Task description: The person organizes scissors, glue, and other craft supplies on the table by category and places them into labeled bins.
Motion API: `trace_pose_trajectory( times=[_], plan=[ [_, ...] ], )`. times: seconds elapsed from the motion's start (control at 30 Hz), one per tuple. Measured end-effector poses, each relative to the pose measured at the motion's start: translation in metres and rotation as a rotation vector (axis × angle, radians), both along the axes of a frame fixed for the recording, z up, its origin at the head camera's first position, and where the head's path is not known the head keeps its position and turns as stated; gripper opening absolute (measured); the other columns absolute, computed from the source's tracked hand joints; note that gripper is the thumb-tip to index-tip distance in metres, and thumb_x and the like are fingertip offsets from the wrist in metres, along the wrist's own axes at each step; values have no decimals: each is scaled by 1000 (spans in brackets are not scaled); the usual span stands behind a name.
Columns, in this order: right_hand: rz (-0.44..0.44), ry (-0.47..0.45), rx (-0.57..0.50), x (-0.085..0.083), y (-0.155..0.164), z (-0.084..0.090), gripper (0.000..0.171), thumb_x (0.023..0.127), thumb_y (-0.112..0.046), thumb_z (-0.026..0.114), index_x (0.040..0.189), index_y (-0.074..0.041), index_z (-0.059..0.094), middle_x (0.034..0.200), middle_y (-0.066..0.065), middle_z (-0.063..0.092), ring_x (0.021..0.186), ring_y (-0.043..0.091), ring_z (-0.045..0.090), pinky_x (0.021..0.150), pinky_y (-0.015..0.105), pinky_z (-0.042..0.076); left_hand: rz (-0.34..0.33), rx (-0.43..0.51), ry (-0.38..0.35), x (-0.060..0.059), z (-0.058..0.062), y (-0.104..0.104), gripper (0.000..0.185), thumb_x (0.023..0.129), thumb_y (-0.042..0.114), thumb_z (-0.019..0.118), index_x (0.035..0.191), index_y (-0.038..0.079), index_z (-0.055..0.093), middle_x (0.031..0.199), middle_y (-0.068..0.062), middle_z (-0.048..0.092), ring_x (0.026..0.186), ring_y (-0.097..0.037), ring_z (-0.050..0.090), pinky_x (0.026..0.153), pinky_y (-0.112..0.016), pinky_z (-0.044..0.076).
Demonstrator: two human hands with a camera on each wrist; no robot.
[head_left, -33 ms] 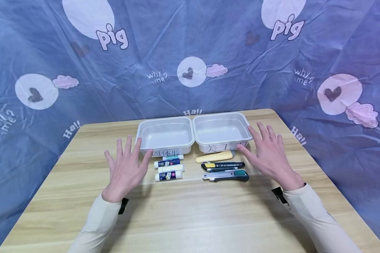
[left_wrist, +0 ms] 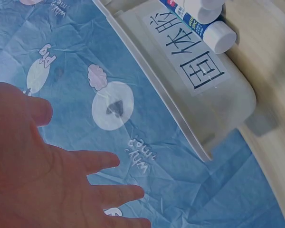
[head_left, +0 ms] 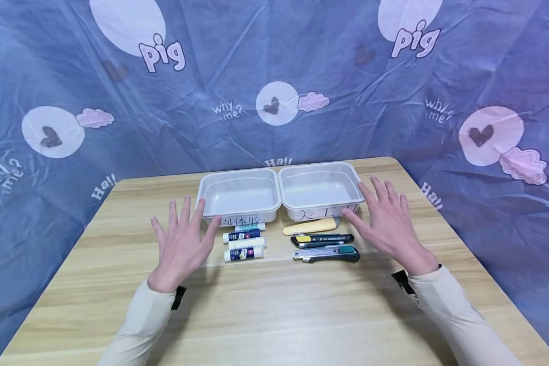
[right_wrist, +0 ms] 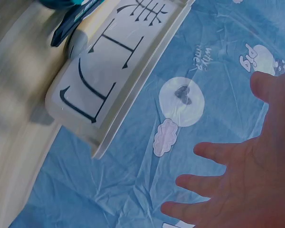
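My left hand (head_left: 183, 249) hovers with spread fingers left of the glue sticks, its thumb near the front corner of the left white tray (head_left: 242, 194). Several glue sticks (head_left: 245, 254), white and dark blue, lie in a column before that tray. On the other side, my right hand (head_left: 391, 229) is spread beside the right white tray (head_left: 320, 190), thumb overlapping its label in the head view. Three utility knives lie in front of it: a yellow one (head_left: 311, 226), a black and yellow one (head_left: 322, 240) and a dark one with a teal slider (head_left: 327, 253). Both hands hold nothing.
The two trays stand side by side toward the back of the wooden table (head_left: 274, 315). A paper label (left_wrist: 192, 57) with Chinese characters is on the left tray's front, another label (right_wrist: 104, 66) on the right one's. Blue printed cloth (head_left: 187, 127) hangs behind and at both sides.
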State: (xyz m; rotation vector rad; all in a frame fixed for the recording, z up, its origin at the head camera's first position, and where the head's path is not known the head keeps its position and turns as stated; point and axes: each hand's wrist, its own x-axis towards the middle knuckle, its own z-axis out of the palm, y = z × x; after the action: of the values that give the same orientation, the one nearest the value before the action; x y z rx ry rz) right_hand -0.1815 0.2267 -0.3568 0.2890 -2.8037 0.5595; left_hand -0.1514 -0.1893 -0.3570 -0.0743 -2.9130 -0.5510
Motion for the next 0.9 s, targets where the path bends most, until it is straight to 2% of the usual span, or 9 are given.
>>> trace_pose_trajectory(
  times=[0.17, 0.37, 0.47, 0.57, 0.7, 0.8, 0.9],
  plan=[
    [5, -3, 0, 0, -2, -1, 83, 98, -62, 53, 159, -9, 35, 166, 27, 20, 151, 55, 12, 115, 79, 8, -4, -4, 9, -1, -1, 0, 78, 105, 63, 26, 161, 9, 30, 167, -26, 16, 154, -53, -1, 110, -82, -13],
    [42, 56, -51, -2, -7, 0, 75, 98, -53, 61, 154, -6, 42, 163, 27, 26, 149, 52, 21, 117, 72, 17, 5, 13, 15, -3, -2, -2, 78, 105, 63, 29, 160, 7, 33, 167, -26, 20, 154, -53, 3, 112, -82, -6],
    [72, 110, -109, -3, -11, 2, 70, 96, -46, 68, 149, -4, 48, 160, 26, 32, 146, 50, 28, 116, 70, 24, 4, 53, 38, -7, -1, -3, 77, 105, 62, 32, 159, 6, 34, 165, -27, 25, 153, -53, 11, 114, -81, 4],
    [106, 148, -153, -5, -17, 4, 65, 94, -40, 73, 143, -3, 53, 156, 25, 38, 142, 48, 34, 114, 67, 29, -2, 101, 105, -13, 0, -4, 74, 105, 58, 37, 155, 4, 40, 160, -27, 35, 149, -51, 26, 114, -76, 21],
    [139, 170, -174, -7, -25, 6, 62, 92, -35, 76, 140, -3, 55, 153, 24, 41, 141, 45, 37, 114, 64, 32, 21, 186, 182, -22, 3, -6, 66, 105, 54, 42, 148, 4, 49, 151, -23, 49, 138, -44, 45, 104, -68, 41],
    [160, 181, -167, -8, -30, 7, 61, 91, -31, 78, 139, -2, 55, 151, 24, 43, 139, 45, 39, 113, 63, 34, 63, 264, 202, -29, 3, -8, 64, 105, 53, 44, 147, 6, 51, 147, -21, 54, 133, -43, 50, 100, -65, 45],
    [188, 199, -153, -10, -36, 7, 59, 91, -29, 78, 138, -2, 55, 148, 24, 46, 137, 44, 41, 112, 62, 36, 99, 327, 238, -35, 3, -9, 60, 104, 48, 48, 145, 4, 54, 144, -21, 56, 131, -42, 52, 102, -62, 45]
  ],
)
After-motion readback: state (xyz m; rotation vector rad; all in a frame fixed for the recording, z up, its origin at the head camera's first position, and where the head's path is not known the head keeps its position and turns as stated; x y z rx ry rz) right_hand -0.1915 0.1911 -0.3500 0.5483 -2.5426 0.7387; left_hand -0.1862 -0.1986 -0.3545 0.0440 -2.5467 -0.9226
